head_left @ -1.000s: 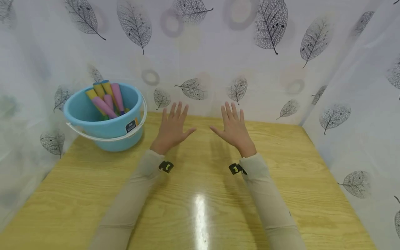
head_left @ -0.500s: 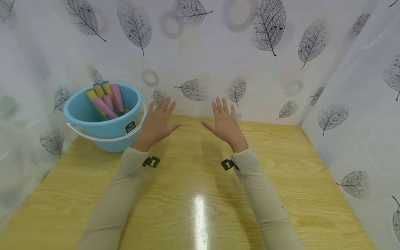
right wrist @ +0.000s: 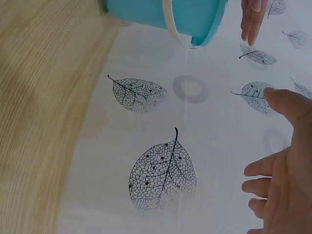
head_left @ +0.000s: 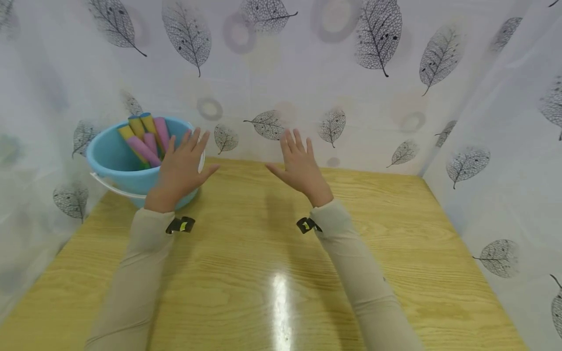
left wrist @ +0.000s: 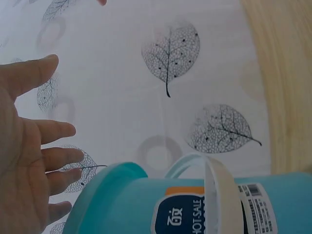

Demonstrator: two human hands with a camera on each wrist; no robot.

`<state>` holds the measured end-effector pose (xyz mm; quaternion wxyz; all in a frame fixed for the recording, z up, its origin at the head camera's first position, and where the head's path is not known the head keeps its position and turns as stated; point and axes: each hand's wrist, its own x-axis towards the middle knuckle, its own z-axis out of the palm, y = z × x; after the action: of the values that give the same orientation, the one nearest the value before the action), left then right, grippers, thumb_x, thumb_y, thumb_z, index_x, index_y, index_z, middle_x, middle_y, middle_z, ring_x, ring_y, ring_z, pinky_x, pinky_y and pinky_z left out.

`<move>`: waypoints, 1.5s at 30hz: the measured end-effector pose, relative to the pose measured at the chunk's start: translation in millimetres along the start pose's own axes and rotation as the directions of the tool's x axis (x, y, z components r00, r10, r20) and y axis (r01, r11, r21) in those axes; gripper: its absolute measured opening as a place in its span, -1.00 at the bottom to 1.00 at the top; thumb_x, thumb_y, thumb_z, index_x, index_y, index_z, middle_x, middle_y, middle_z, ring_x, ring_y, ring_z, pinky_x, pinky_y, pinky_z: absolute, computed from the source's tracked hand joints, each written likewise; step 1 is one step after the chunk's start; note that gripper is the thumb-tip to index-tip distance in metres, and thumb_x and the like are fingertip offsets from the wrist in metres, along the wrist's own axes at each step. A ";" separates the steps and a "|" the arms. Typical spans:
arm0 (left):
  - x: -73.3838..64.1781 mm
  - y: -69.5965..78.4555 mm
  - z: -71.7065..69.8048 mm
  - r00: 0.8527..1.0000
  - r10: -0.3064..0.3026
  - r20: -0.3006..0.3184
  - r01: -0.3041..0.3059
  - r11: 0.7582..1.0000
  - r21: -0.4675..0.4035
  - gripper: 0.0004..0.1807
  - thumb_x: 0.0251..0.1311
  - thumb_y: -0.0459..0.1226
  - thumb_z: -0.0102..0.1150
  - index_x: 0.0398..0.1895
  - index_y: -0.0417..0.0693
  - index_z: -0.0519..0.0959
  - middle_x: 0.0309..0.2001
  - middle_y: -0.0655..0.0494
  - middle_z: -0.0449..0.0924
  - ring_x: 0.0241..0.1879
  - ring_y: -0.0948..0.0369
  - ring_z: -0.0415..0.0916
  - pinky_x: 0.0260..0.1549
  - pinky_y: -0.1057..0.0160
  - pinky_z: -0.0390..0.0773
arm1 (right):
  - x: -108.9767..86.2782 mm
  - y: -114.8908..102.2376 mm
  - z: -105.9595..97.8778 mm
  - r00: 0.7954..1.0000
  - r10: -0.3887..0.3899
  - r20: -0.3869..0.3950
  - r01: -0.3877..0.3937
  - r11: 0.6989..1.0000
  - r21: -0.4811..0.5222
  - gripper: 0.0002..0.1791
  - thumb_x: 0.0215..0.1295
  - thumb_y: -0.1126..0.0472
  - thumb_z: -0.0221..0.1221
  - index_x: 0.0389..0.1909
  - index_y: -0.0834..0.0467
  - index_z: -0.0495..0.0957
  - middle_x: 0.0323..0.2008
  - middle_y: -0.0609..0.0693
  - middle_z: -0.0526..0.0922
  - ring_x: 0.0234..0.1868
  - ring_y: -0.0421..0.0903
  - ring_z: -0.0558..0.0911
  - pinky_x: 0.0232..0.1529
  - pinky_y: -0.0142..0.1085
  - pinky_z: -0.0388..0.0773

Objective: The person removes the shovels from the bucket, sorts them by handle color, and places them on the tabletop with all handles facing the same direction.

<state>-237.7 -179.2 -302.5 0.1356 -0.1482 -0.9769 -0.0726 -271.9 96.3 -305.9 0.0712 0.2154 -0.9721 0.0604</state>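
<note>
A light blue bucket (head_left: 118,165) with a white handle (head_left: 115,189) stands at the back left of the table. Inside it lean several foam sticks (head_left: 145,146) in pink and yellow, some with blue ends. My left hand (head_left: 182,163) is spread in front of the bucket's right side, overlapping its rim in the head view and holding nothing. The left wrist view has the bucket (left wrist: 122,204) just beside those spread fingers, its label facing the camera. My right hand (head_left: 300,165), fingers extended and thumb out, hovers over the back middle of the table with nothing in it.
The wooden table (head_left: 246,234) ends at the back against a white curtain (head_left: 281,63) printed with leaves. More of this curtain (head_left: 505,195) hangs along the right side and the left. A bright light reflection lies on the tabletop.
Both hands have moved left, the left one farther, from the table's middle to in front of the bucket. The fingers have stayed spread, and the bucket has stayed in place.
</note>
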 end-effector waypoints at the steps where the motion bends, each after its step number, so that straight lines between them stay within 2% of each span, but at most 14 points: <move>1: -1.3 -3.1 -1.0 1.000 -0.005 -0.002 0.005 1.000 -0.002 -0.13 0.28 0.07 -0.03 0.49 -0.15 -0.10 0.48 -0.22 -0.13 0.47 -0.16 -0.19 0.40 -0.22 -0.22 | 1.6 -2.0 -0.1 1.000 -0.004 -0.002 0.004 1.000 -0.003 -0.04 0.32 -0.36 -0.22 0.49 0.19 -0.25 0.51 0.09 -0.31 0.52 0.04 -0.38 0.47 0.08 -0.40; 9: -13.9 -24.9 -12.9 0.999 -0.037 0.013 0.037 0.999 -0.034 -0.15 0.34 0.09 -0.14 0.49 -0.16 -0.17 0.47 -0.28 -0.16 0.46 -0.20 -0.22 0.37 -0.28 -0.27 | 14.2 -20.5 -1.4 0.999 -0.043 -0.017 0.043 0.999 -0.006 -0.05 0.32 -0.35 -0.20 0.48 0.22 -0.20 0.51 0.13 -0.25 0.52 0.06 -0.33 0.46 0.11 -0.34; 13: -21.4 -35.8 -16.5 0.998 -0.055 0.001 0.055 0.997 -0.047 -0.16 0.35 0.11 -0.20 0.49 -0.18 -0.18 0.48 -0.29 -0.19 0.47 -0.19 -0.24 0.37 -0.28 -0.28 | 20.3 -30.8 -0.6 0.998 -0.061 -0.029 0.061 0.998 -0.002 -0.06 0.32 -0.35 -0.19 0.48 0.21 -0.15 0.51 0.13 -0.21 0.53 0.07 -0.30 0.47 0.10 -0.31; 21: -34.0 -59.1 -14.1 0.996 -0.087 -0.005 0.086 0.994 -0.070 -0.12 0.33 0.21 -0.31 0.50 -0.14 -0.24 0.49 -0.24 -0.26 0.48 -0.17 -0.31 0.37 -0.28 -0.38 | 30.4 -47.1 -0.3 0.997 -0.072 -0.024 0.072 0.997 -0.001 -0.06 0.32 -0.36 -0.21 0.49 0.18 -0.20 0.52 0.10 -0.26 0.53 0.04 -0.33 0.47 0.09 -0.34; 26: -42.0 -72.3 -15.6 0.994 -0.110 -0.019 0.107 0.988 -0.108 -0.13 0.34 0.19 -0.31 0.50 -0.13 -0.23 0.48 -0.29 -0.17 0.47 -0.20 -0.26 0.34 -0.33 -0.37 | 34.6 -56.6 -0.6 0.997 -0.076 -0.016 0.076 0.997 -0.013 -0.06 0.33 -0.36 -0.22 0.48 0.20 -0.18 0.52 0.11 -0.24 0.53 0.05 -0.29 0.47 0.09 -0.28; 32: -49.6 -88.0 -20.2 0.989 -0.144 -0.025 0.141 0.985 -0.101 -0.13 0.34 0.19 -0.31 0.48 -0.21 -0.17 0.45 -0.36 -0.12 0.45 -0.25 -0.26 0.33 -0.35 -0.34 | 41.6 -69.3 2.9 0.997 -0.076 -0.030 0.075 0.997 -0.035 -0.06 0.31 -0.38 -0.24 0.48 0.19 -0.13 0.51 0.11 -0.15 0.53 0.05 -0.23 0.48 0.08 -0.25; 36: -52.2 -98.6 -23.0 0.986 -0.166 -0.033 0.162 0.982 -0.092 -0.16 0.34 0.17 -0.28 0.45 -0.22 -0.07 0.42 -0.40 -0.07 0.43 -0.29 -0.21 0.31 -0.38 -0.29 | 47.1 -80.6 6.2 0.996 -0.086 -0.036 0.085 0.996 -0.011 -0.07 0.32 -0.37 -0.24 0.48 0.19 -0.11 0.51 0.12 -0.13 0.53 0.04 -0.22 0.48 0.07 -0.24; 41: -53.7 -111.9 -26.4 0.984 -0.178 -0.019 0.176 0.982 -0.070 -0.17 0.36 0.17 -0.33 0.44 -0.28 -0.07 0.42 -0.42 -0.11 0.41 -0.31 -0.20 0.28 -0.41 -0.25 | 52.7 -97.3 8.0 0.996 -0.089 -0.027 0.090 0.996 0.027 -0.07 0.32 -0.36 -0.22 0.49 0.18 -0.15 0.51 0.10 -0.16 0.53 0.03 -0.24 0.49 0.04 -0.25; 45: -54.7 -123.3 -30.3 0.983 -0.185 0.004 0.185 0.981 -0.061 -0.14 0.37 0.17 -0.38 0.46 -0.30 -0.17 0.41 -0.46 -0.16 0.42 -0.34 -0.27 0.28 -0.41 -0.28 | 57.0 -111.2 11.0 0.996 -0.085 -0.023 0.085 0.996 0.023 -0.06 0.31 -0.38 -0.26 0.49 0.16 -0.18 0.52 0.08 -0.17 0.53 0.00 -0.27 0.49 0.04 -0.24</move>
<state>-218.2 -316.1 -301.8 0.1244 -0.0609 -0.9837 -0.1148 -276.7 -28.7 -297.7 0.0816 0.2566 -0.9604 0.0712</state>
